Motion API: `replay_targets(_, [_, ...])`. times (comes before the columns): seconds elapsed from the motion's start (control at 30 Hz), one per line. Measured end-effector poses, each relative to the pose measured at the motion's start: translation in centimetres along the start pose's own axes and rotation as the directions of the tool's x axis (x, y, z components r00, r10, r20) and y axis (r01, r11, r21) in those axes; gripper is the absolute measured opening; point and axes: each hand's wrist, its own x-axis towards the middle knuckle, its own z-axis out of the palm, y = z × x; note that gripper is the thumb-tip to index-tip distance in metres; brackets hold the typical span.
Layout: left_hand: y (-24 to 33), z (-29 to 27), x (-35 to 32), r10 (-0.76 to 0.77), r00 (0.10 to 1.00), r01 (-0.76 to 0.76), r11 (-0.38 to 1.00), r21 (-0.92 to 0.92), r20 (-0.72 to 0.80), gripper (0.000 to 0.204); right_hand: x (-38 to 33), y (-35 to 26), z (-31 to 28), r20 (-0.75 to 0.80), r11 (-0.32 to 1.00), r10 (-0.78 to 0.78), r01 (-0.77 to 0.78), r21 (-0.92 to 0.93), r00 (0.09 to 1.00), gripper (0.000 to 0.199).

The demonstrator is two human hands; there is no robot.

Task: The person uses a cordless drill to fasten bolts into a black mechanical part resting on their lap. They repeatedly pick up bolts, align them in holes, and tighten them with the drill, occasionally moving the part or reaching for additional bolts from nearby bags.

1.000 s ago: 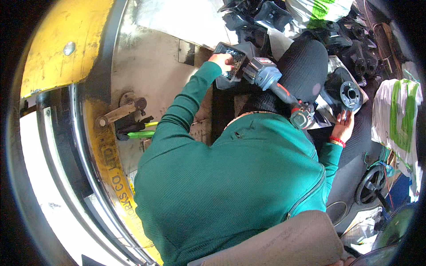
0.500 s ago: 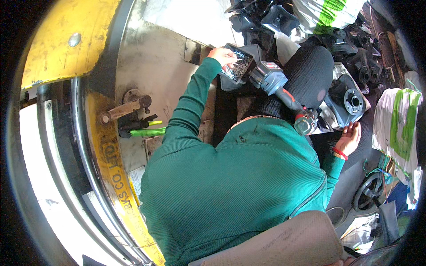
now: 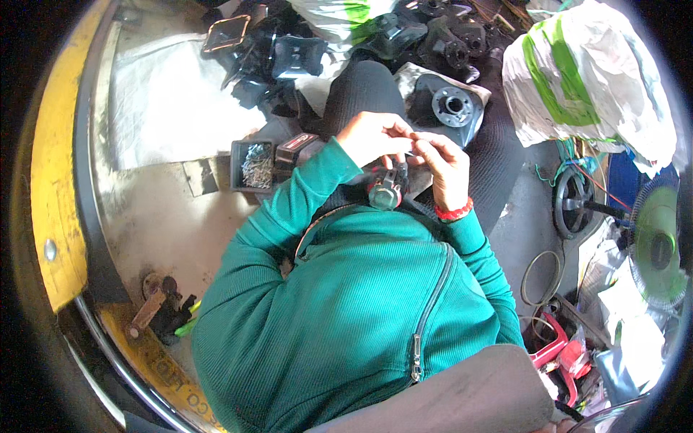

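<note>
Setting: a cluttered workshop floor (image 3: 166, 216) of scuffed grey metal, edged by a curved yellow rim (image 3: 54, 180) at 9 o'clock.
Person: green zip-up top fills the lower middle of the view, both sleeves reaching up toward 12 o'clock.
Power drill: the drill (image 3: 385, 189) lies in the lap just below the hands, its round end facing the camera, its red and black body partly hidden by the left forearm.
Left hand: the left hand (image 3: 375, 137) sits above the drill at about 12 o'clock of centre, fingers curled and pinched together on something too small to make out.
Right hand: the right hand (image 3: 446, 162), with a red band (image 3: 455, 211) at the wrist, meets the left fingertip to fingertip; fingers pinched, the thing between them cannot be told.
Screw box: a small dark box (image 3: 253, 166) of pale screws stands just left of the left forearm, at 10 o'clock.
Flanged part: a black metal part (image 3: 451, 108) with a round bolted flange rests on the knee just beyond the hands.
Far pile: more black castings (image 3: 289, 54) heaped at 12 o'clock.
Sack: a white and green bag (image 3: 585, 79) at 2 o'clock.
Fan: a green fan (image 3: 657, 245) at 3 o'clock.
</note>
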Motion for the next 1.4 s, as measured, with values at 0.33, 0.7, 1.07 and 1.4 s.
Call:
replay_targets(0.33, [-2.6, -0.9, 12.8, 0.082, 0.996, -0.052, 0.821, 0.568, -0.028, 0.019, 6.1, 1.4, -13.4, -0.236, 0.744, -0.397, 0.160, -0.649, 0.887, 0.030])
replay_targets(0.7, [-7.6, 0.2, 17.5, 0.535, 0.821, -0.420, 0.328, 0.846, 0.200, 0.014, 13.6, 2.7, -15.2, 0.014, 0.367, -0.365, 0.157, -0.917, 0.931, 0.053])
replay_targets(1.07, [-8.7, 0.3, 16.6, 0.584, 0.784, -0.456, 0.316, 0.832, 0.207, 0.030, 14.9, 3.1, -16.3, 0.246, 0.120, -0.383, 0.312, -0.943, 0.891, 0.046])
replay_targets(1.4, [-1.7, -2.2, 8.5, 0.110, 0.983, -0.185, 0.529, 0.828, 0.149, 0.039, 11.2, 3.7, -12.4, 0.403, 0.052, -0.459, 0.477, -0.878, 0.792, 0.030])
